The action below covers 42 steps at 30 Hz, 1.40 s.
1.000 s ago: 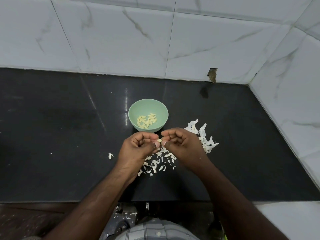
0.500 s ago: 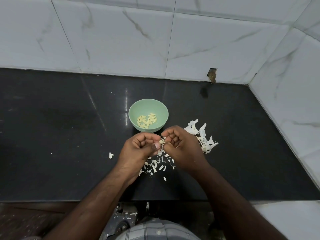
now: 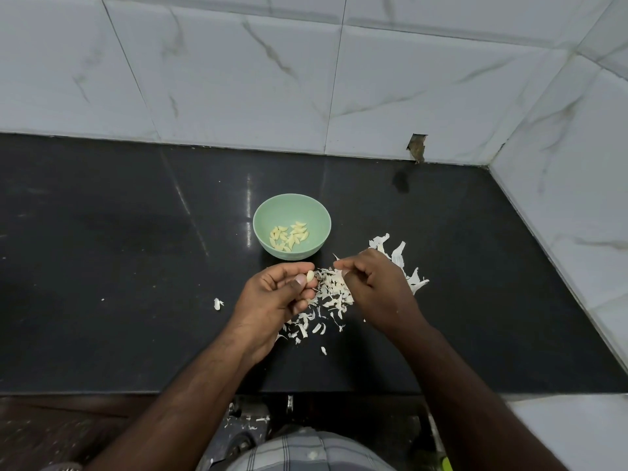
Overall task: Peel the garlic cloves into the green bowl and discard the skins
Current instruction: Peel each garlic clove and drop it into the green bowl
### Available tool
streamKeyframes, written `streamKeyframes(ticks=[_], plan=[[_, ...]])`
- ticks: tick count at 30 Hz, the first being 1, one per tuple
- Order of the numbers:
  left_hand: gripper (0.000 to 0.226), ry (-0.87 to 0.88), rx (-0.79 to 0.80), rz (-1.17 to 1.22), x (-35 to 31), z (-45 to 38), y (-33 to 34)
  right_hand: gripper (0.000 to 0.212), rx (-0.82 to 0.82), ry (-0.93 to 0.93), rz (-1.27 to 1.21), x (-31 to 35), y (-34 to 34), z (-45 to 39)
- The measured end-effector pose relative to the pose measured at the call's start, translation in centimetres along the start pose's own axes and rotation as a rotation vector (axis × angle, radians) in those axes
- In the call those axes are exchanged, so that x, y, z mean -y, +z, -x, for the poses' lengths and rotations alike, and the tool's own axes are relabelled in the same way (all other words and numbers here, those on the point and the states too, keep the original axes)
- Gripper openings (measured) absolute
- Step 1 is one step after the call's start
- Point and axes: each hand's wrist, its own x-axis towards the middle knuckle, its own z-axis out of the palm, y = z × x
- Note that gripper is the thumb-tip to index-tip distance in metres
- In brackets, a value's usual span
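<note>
A green bowl (image 3: 263, 215) stands on the black counter and holds several peeled garlic cloves (image 3: 289, 236). Just in front of it, my left hand (image 3: 272, 300) pinches a pale garlic clove (image 3: 310, 276) between thumb and fingertips. My right hand (image 3: 377, 287) hovers a little to the right, apart from the clove, its fingers curled and the forefinger and thumb tips pinching a thin scrap of skin (image 3: 336, 258). A heap of white garlic skins (image 3: 333, 290) lies on the counter between and under both hands.
Larger papery skins (image 3: 401, 253) lie behind my right hand. A single skin flake (image 3: 217, 303) sits left of my left hand. White marble-look tiled walls (image 3: 306, 79) close the counter (image 3: 102, 266) at the back and on the right. The counter's front edge runs below my wrists.
My hands were together working on the clove; now they have drawn apart. The left keeps the clove and the right has pulled away to the right. More skin lies between them.
</note>
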Motion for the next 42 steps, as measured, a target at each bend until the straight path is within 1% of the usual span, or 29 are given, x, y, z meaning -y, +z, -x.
streamKeyframes(ticks=[2, 4, 8, 10, 13, 14, 16, 18, 21, 23, 25, 26, 28, 30, 32, 36, 39, 42], plan=[[0.020, -0.013, -0.008, -0.013, 0.1, -0.1, -0.1, 0.016, 0.035, 0.022, 0.065, -0.5, -0.1, -0.2], [0.019, -0.019, -0.020, -0.020, 0.2, -0.2, -0.2, 0.015, 0.043, 0.033, 0.065, -0.7, -0.2, -0.2], [0.016, -0.018, -0.042, -0.031, 0.3, -0.3, -0.3, 0.015, -0.038, 0.100, -0.054, 0.2, -0.1, 0.1], [0.014, -0.015, -0.043, -0.052, 0.3, -0.4, -0.2, 0.018, -0.030, 0.114, -0.082, 0.9, 0.2, 0.3], [0.011, -0.001, -0.023, -0.084, 0.3, -0.4, 0.0, 0.025, 0.100, 0.056, -0.121, 1.7, 1.1, 0.4], [0.010, 0.006, -0.021, -0.094, 0.3, -0.3, 0.0, 0.024, 0.145, 0.040, -0.134, 1.7, 1.4, 0.4], [0.007, 0.019, -0.028, -0.112, 0.4, -0.3, -0.1, 0.015, 0.196, 0.069, -0.184, 1.8, 1.6, 0.3], [0.006, 0.027, -0.036, -0.116, 0.4, -0.4, -0.2, 0.005, 0.189, 0.119, -0.227, 1.7, 1.7, 0.0], [0.016, 0.024, -0.045, -0.150, 0.5, -0.5, -0.2, 0.015, 0.149, 0.135, -0.234, 1.7, 1.8, 0.0], [0.014, 0.040, -0.047, -0.172, 0.6, -0.6, -0.2, 0.021, 0.139, 0.124, -0.210, 1.7, 1.7, -0.1], [0.017, 0.074, -0.054, -0.208, 0.6, -0.7, -0.4, 0.025, 0.140, 0.176, -0.277, 1.8, 1.5, -0.3], [0.022, 0.085, -0.050, -0.232, 0.6, -0.7, -0.4, 0.024, 0.134, 0.209, -0.318, 1.8, 1.5, -0.3], [0.025, 0.095, -0.019, -0.251, 0.6, -0.6, -0.2, 0.016, 0.113, 0.241, -0.373, 1.8, 1.5, -0.4], [0.025, 0.103, 0.017, -0.242, 0.5, -0.5, 0.0, 0.009, 0.093, 0.223, -0.400, 1.8, 1.5, -0.3], [0.024, 0.121, 0.025, -0.250, 0.5, -0.4, 0.2, 0.009, 0.085, 0.189, -0.444, 2.0, 1.4, -0.3], [0.015, 0.147, 0.023, -0.284, 0.7, -0.5, 0.0, 0.014, 0.103, 0.260, -0.623, 2.4, 1.2, -0.4], [0.008, 0.163, -0.002, -0.260, 0.8, -0.6, -0.2, 0.017, 0.136, 0.276, -0.607, 2.5, 1.3, -0.3], [0.010, 0.155, 0.003, -0.255, 0.8, -0.7, -0.4, 0.021, 0.150, 0.251, -0.526, 2.4, 1.3, -0.3]])
